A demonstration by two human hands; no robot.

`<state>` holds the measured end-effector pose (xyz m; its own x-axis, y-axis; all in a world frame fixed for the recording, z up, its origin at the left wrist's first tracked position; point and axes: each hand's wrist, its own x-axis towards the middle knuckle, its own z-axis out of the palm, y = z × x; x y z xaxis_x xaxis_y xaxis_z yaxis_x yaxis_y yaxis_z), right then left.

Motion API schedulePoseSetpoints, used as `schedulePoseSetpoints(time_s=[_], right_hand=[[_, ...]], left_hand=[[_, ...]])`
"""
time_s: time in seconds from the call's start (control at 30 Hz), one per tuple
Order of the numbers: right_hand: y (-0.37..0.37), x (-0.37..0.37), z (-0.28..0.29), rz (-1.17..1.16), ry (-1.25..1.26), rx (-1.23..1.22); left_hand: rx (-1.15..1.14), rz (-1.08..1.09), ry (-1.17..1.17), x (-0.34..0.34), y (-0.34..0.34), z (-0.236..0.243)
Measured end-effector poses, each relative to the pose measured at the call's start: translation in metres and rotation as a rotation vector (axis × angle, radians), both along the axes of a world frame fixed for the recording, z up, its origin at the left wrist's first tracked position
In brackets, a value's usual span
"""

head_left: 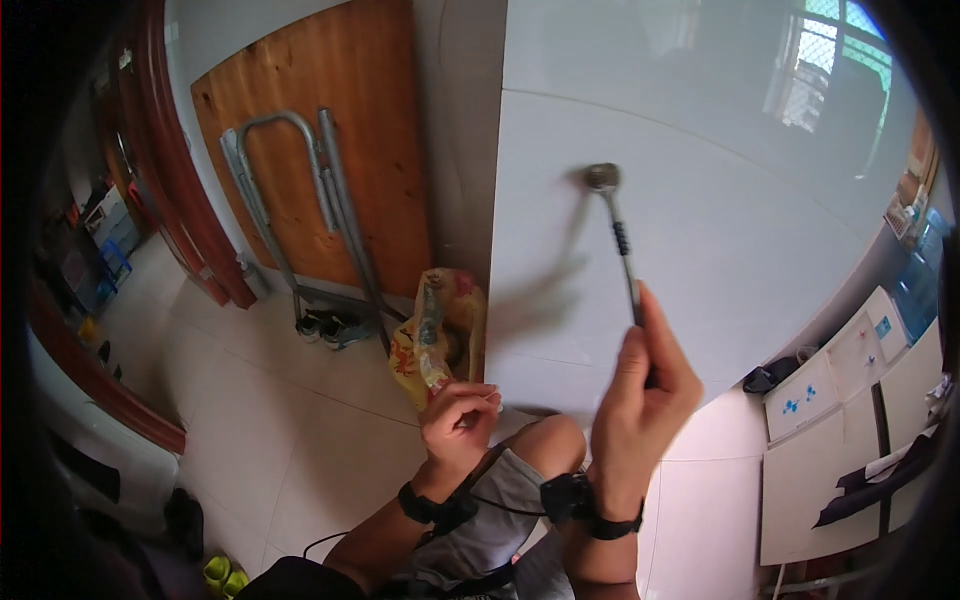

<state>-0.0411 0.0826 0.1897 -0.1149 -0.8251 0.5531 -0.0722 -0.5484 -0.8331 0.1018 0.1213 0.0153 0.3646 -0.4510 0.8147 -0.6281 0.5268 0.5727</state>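
My right hand (650, 385) is closed round the lower end of a slim rod with a round metal head (622, 240). The rod points up and slightly left, with a dark ribbed section partway along. Its head is at or very near the glossy white tiled wall (720, 220); actual contact cannot be made out. Lower and to the left, my left hand (460, 425) has its fingers curled together in front of my knee. Something small and pale may be at its fingertips, too small to name. Both wrists wear black straps.
Left of the tiled wall stand a wooden board (320, 60), a folded metal frame (335, 190) and a yellow patterned bag (405, 355). Shoes (340, 328) lie under the frame. A white cabinet (820, 490) with dark cloth stands at right, near a blue water bottle (912, 290).
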Motion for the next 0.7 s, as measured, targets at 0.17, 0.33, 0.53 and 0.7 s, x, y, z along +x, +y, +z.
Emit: schedulePoseSetpoints(time_s=[0.17, 0.33, 0.53, 0.7], right_hand=[[0.016, 0.009, 0.004, 0.115, 0.229, 0.031], [-0.001, -0.016, 0.005, -0.177, -0.090, 0.089], [0.015, -0.007, 0.002, -0.082, 0.242, 0.075], [-0.014, -0.049, 0.003, -0.235, -0.226, 0.090]], left_hand=[[0.100, -0.127, 0.211, -0.021, 0.011, -0.003], [0.076, -0.129, 0.244, -0.018, 0.017, -0.014], [0.153, -0.191, 0.313, -0.028, 0.021, -0.020], [0.159, -0.171, 0.315, -0.030, 0.019, -0.012]])
